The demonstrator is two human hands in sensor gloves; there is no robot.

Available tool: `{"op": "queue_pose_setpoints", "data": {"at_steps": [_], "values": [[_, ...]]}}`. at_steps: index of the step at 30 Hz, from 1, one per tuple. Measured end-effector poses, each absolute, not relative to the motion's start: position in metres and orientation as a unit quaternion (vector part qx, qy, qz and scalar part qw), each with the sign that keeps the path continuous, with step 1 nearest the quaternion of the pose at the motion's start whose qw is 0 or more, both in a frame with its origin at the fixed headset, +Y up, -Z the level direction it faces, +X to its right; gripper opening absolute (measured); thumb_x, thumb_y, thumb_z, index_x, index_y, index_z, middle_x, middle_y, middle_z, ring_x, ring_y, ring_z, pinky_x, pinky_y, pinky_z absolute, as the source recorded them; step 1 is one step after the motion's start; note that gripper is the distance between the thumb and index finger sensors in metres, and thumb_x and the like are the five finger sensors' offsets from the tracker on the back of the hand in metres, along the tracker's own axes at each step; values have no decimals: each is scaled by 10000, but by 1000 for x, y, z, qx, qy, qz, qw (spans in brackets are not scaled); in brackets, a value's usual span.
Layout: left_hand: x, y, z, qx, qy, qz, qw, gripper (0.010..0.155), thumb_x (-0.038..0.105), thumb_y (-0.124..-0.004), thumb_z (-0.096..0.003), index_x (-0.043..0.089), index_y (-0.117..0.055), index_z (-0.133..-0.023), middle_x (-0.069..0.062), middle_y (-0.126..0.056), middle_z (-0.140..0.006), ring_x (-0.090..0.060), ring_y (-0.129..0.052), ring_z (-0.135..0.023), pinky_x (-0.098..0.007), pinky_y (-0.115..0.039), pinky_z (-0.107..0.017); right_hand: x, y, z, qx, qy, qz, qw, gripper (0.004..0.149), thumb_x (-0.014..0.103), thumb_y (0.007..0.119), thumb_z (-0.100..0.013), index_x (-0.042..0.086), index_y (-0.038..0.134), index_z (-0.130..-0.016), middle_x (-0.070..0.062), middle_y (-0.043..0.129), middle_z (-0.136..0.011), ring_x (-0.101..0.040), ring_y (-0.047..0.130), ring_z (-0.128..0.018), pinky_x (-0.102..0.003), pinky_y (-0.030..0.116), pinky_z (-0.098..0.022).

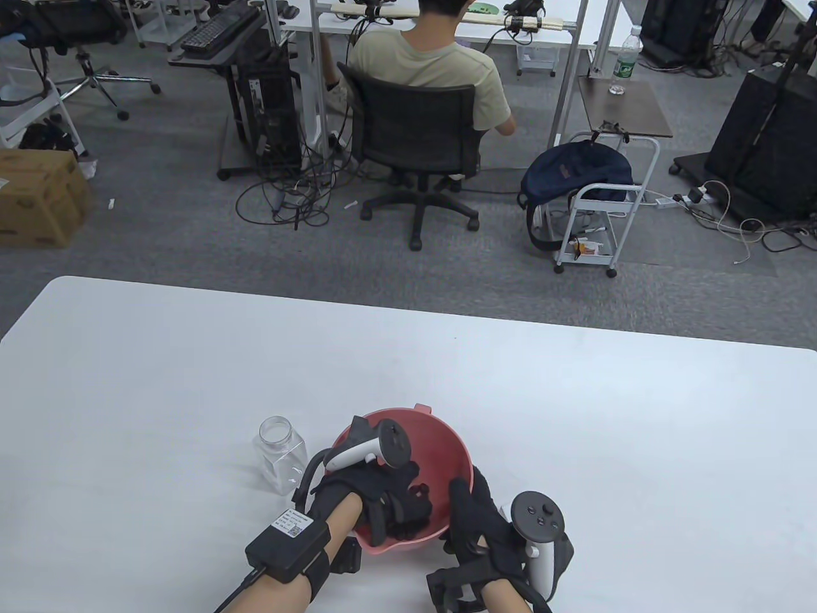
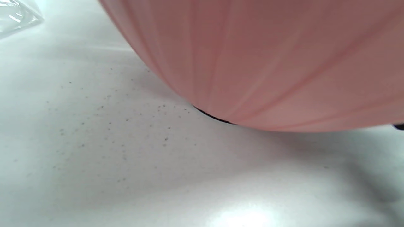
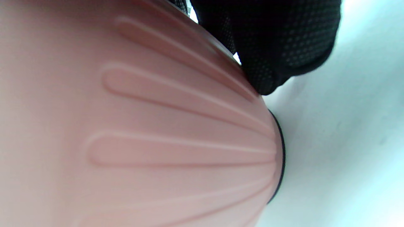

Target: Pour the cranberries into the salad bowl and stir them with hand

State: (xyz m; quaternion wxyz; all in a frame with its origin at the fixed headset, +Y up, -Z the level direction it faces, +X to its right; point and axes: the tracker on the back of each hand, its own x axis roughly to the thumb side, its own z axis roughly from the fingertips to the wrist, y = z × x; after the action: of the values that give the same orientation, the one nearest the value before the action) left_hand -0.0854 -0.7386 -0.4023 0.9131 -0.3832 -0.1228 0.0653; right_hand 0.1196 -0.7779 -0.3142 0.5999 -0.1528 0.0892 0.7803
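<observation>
A pink salad bowl stands near the front edge of a white table, close to the person working. The left hand reaches down inside the bowl, its dark gloved fingers deep in the bottom; how far they are curled cannot be told, and no cranberries can be made out beneath them. The right hand steadies the bowl from outside, its thumb hooked over the near right rim and, in the right wrist view, gloved fingers pressed against the ribbed outer wall.

Just left of the bowl stands a clear plastic jar, upright, lid off and apparently empty. Judging by that, the pouring seems done and the hand stirring is the step in progress; what remains is probably only to finish mixing and withdraw the hand.

The left wrist view shows fine dark specks scattered on the tabletop beside the bowl's base.

Beyond the table lies grey office carpet. A person sits at a desk with their back turned, on a black swivel chair. Tangled cables, a computer tower, a cardboard box and a white trolley carrying a dark backpack surround them.
</observation>
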Motion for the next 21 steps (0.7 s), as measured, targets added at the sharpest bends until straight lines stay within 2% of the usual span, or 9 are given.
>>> {"op": "queue_pose_setpoints", "data": {"at_steps": [11, 18, 21], "values": [[-85, -738, -402, -387, -115, 58, 913, 834, 828, -634, -517, 387, -364, -1171, 40, -480, -1258, -244, -591, -1099, -309, -700, -778, 119, -778, -315, -153, 89, 780, 600, 763, 723, 558, -490, 255, 463, -1085, -199, 690, -1053, -397, 941, -619, -405, 874, -397], [-86, -737, -403, -382, -109, 57, 916, 781, 814, -633, -537, 363, -497, -1160, 73, -695, -1173, -208, -764, -1035, -264, -774, -727, 120, -778, -315, -153, 89, 780, 601, 754, 723, 558, -491, 265, 468, -1082, -199, 690, -1053, -396, 941, -620, -403, 876, -395], [-86, -737, -403, -382, -107, 51, 916, 732, 812, -637, -537, 398, -559, -1136, 114, -785, -1117, -172, -831, -989, -233, -807, -694, 120, -778, -315, -153, 89, 780, 601, 757, 723, 558, -490, 261, 467, -1083, -200, 691, -1053, -398, 941, -618, -403, 875, -396]]}}
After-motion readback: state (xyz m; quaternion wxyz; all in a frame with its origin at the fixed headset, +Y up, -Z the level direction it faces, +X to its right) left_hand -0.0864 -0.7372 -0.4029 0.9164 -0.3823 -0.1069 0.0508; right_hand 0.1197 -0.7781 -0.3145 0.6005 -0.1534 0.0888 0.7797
